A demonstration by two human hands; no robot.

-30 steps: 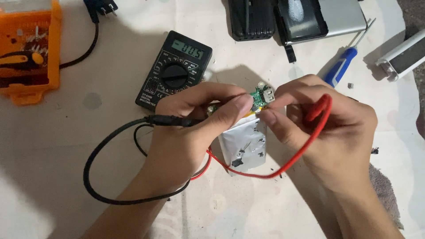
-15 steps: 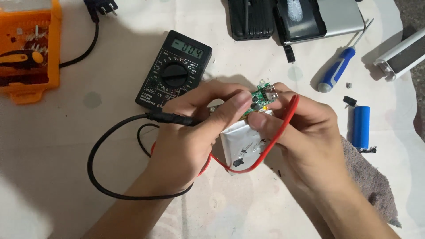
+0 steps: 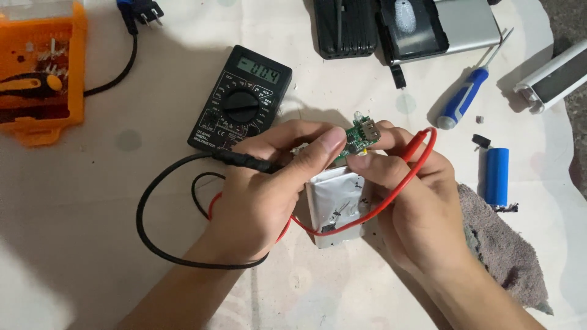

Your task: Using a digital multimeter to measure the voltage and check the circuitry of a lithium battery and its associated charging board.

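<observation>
Head view. Left hand (image 3: 260, 195) pinches the black probe (image 3: 244, 162); right hand (image 3: 416, 201) grips the red probe lead (image 3: 409, 168), both tips at the small green circuit board (image 3: 358, 137) above the silver pouch cell (image 3: 336, 205). Board judged light, stiff, fragile (hold by edges); multimeter (image 3: 241, 101) nearby on worktop.

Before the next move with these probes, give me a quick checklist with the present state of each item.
1. Left hand grips black probe: ok.
2. Right hand holds red probe: ok.
3. Both probe tips touching green circuit board: cannot tell, fingers hide them.
4. Meter screen lit with digits: ok.
5. Silver battery pouch lies flat under hands: ok.
6. Red lead loops over the pouch, untangled: ok.
</observation>
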